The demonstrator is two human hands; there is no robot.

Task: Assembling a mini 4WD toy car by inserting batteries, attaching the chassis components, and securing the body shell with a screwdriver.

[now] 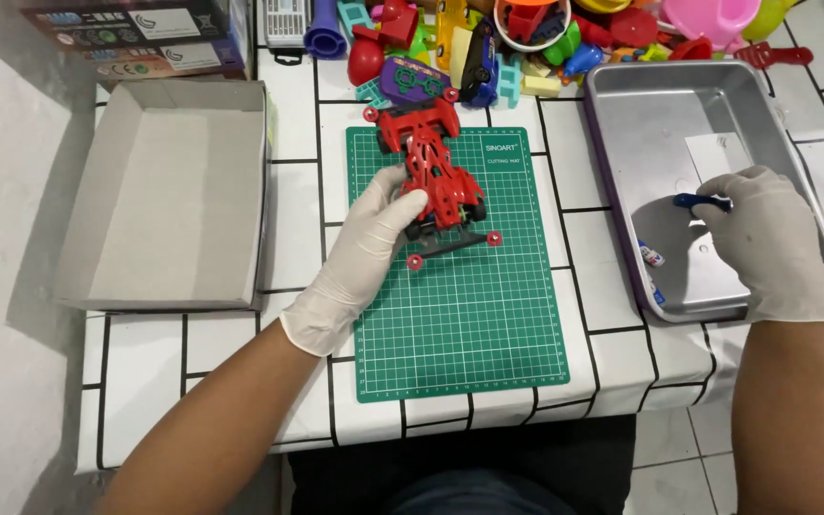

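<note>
With the left hand [364, 253] grasping the red toy car [434, 176] on the green mat [469, 324], keep it pinned flat while the right hand [772, 243], clenched on the small blue tool [703, 201] over the metal tray [641, 133], lifts clear of the rim.

- The near half of the green cutting mat [469, 324] lies bare; a hand could cross it freely.
- The red toy car [434, 172] blocks the mat's far half, the left hand [364, 257] against it.
- A heap of plastic toys [526, 43] crowds the worktop's far edge.
- The open cardboard box [169, 191] walls off the left.
- The metal tray [660, 124] fills the right; its far part is bare, and the right hand [774, 238] covers the near corner.
</note>
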